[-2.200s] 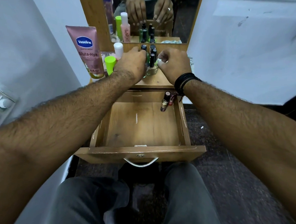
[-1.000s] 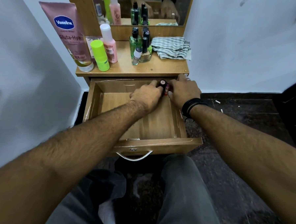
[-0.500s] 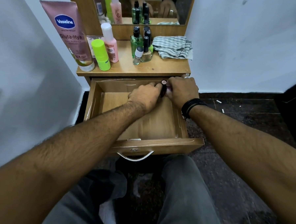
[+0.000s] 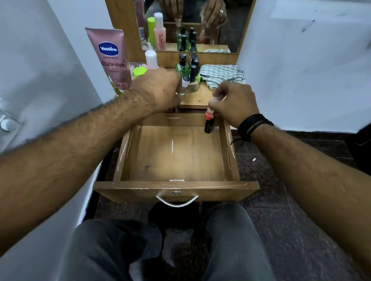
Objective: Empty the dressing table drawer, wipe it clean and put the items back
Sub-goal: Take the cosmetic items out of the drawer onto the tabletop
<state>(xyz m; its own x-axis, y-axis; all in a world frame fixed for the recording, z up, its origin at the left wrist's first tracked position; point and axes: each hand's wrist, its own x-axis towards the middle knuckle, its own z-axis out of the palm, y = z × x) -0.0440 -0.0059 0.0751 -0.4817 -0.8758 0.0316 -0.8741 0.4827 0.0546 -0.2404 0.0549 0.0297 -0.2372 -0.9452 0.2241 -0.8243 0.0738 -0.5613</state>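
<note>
pink tube (image 4: pixel 111 59), standing on its cap at the left end of the table top (image 4: pixel 198 100), printed "vaseline" on a blue badge, then "gluta-hya" and "10x" lower down; smaller print unreadable. beside it a lime-green cap (image 4: pixel 139 71) and a pink bottle with a white cap (image 4: pixel 151 58), labels not legible. cluster of small bottles (image 4: pixel 189 76), green and clear with black caps, at mid table. striped cloth (image 4: pixel 221 74), crumpled, at the right end of the table top. drawer (image 4: pixel 177 188), wood, pulled fully out, metal handle at the front, floor bare but for pale scuffs. lipstick (image 4: pixel 208 122), black case with a red band, hanging upright over the drawer's back right corner, pinched at its top by the right hand (image 4: pixel 236 102), which wears black wrist cords. left hand (image 4: pixel 159 89), fingers curled over the table's front edge; whether it holds anything cannot be told. mirror (image 4: pixel 193 20) in a wood frame above, reflecting both hands and the bottles. white walls on both sides; dark speckled floor; grey trousers at the bottom.
</note>
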